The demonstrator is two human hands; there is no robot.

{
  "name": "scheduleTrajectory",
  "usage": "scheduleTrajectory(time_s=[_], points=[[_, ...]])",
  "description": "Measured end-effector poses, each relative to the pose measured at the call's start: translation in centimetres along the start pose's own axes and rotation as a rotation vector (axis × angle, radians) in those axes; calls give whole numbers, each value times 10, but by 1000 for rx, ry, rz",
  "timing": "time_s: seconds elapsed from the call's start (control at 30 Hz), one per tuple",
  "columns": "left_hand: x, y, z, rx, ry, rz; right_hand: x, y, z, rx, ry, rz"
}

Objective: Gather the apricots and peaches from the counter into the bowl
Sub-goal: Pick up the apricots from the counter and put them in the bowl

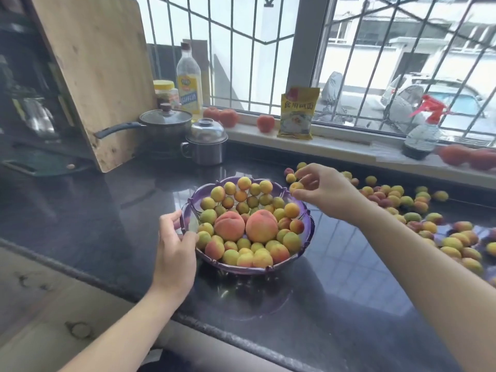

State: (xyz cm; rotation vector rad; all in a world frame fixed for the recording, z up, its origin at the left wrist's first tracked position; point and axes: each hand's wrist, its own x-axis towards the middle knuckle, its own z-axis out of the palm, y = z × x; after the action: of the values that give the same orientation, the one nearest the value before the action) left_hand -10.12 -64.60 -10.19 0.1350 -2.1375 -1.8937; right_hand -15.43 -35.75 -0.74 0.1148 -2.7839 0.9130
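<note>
A purple scalloped bowl sits mid-counter, filled with several small yellow-orange apricots and two large peaches side by side. My left hand grips the bowl's left rim. My right hand hovers just past the bowl's far right rim, pinching one apricot between thumb and fingers. Several loose apricots lie scattered across the dark counter to the right, reaching the frame's right edge.
Behind the bowl stand a lidded steel mug and a black saucepan. A wooden cutting board leans at the left. The windowsill holds tomatoes, a yellow packet, an oil bottle and a spray bottle.
</note>
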Motion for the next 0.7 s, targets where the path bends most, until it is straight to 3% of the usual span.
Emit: scheduleTrajectory(time_s=[0.27,0.5,0.57,0.63,0.7], points=[[26,-1,-6,-42,38,-18,33,-2,48,-251,103,-125],[48,-8,2,-248,-110,-64,38,10,52,-287,69,-172],[48,-12,2,-247,-115,-58,39,19,43,-95,56,-127],[49,-13,2,-257,-116,-41,39,42,34,75,208,-22],[50,-14,4,-246,-113,-23,36,72,31,-104,348,124]])
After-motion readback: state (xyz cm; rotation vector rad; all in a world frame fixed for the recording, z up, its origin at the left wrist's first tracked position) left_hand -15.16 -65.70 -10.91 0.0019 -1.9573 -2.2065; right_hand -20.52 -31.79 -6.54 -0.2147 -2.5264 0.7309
